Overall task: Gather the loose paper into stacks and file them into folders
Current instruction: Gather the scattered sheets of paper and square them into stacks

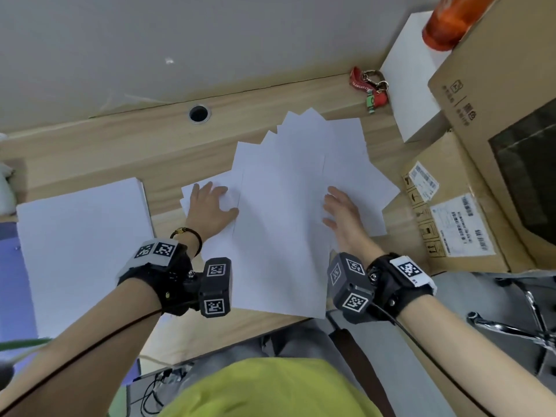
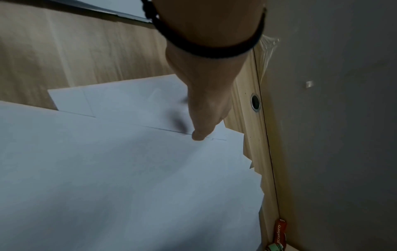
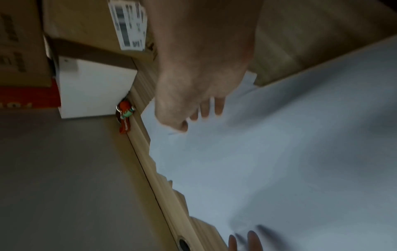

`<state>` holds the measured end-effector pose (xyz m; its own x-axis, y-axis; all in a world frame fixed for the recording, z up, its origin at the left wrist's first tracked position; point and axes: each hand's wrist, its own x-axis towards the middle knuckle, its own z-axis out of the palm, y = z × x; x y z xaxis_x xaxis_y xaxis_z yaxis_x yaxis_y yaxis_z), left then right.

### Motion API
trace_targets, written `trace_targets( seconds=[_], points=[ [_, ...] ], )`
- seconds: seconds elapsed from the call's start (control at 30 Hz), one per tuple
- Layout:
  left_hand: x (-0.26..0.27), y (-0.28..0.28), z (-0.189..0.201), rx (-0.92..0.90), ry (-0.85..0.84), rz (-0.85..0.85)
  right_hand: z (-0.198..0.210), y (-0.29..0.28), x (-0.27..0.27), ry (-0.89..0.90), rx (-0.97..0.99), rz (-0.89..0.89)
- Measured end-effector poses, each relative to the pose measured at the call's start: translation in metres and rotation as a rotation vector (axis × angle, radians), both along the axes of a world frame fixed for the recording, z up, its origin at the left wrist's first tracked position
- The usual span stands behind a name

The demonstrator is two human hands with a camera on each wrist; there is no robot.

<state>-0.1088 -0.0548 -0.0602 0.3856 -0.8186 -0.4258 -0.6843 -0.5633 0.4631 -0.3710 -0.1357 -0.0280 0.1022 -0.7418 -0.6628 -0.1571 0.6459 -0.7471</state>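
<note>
**Desk editor:** What did the hands do on the desk (image 1: 168,145)?

**Photographer:** Both lay flat on the loose sheets (image 1: 285,206), which fanned out across the middle of the wooden top. The left hand (image 1: 210,207) pressed palm-down on the fan's left edge, fingers straight and a little spread; its thumb (image 2: 199,134) touched the edge of an upper sheet. The right hand (image 1: 343,215) sat on the fan's right part, fingers extended and relaxed, gripping nothing.

**Desk editor:** And the rest of the paper?

**Photographer:** A neat stack (image 1: 81,239) lay at the left end of the desk, well apart from the fan, with bare wood between them. Several corners of the fan pointed toward the wall (image 1: 210,40), and its near edge reached the front edge of the desk.

**Desk editor:** Anything around it?

**Photographer:** A round cable hole (image 1: 198,113) sat near the back edge. A red keyring (image 1: 368,87) lay in the back right corner, just beside a white box (image 1: 412,85). Cardboard boxes (image 1: 457,206) with shipping labels were piled at the right, close to the fan. An orange bottle (image 1: 448,25) rested on the top carton. No folder could be made out in any view
</note>
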Motion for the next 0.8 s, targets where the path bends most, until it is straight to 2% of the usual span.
trace_targets(
  seconds=[0.1, 0.2, 0.33, 0.47, 0.63, 0.8],
  points=[
    [0.001, -0.006, -0.008, 0.085, 0.011, 0.02, -0.006, 0.004, -0.042, 0.153, 0.054, -0.14],
    [0.001, -0.006, -0.008, 0.119, -0.011, 0.041, -0.007, 0.012, -0.06, 0.103, 0.134, -0.099],
    [-0.008, 0.0, -0.001, 0.167, -0.133, -0.024, -0.01, 0.012, -0.04, 0.036, 0.178, -0.025],
    [-0.016, 0.013, 0.004, 0.211, -0.158, -0.006, -0.018, 0.009, -0.007, 0.038, 0.218, 0.005],
    [-0.012, 0.029, 0.008, 0.22, -0.132, 0.027, -0.024, 0.013, 0.013, 0.064, 0.108, 0.048],
    [-0.01, 0.029, 0.008, 0.148, -0.104, 0.117, -0.019, 0.017, 0.01, 0.083, 0.151, 0.207]
  ],
)
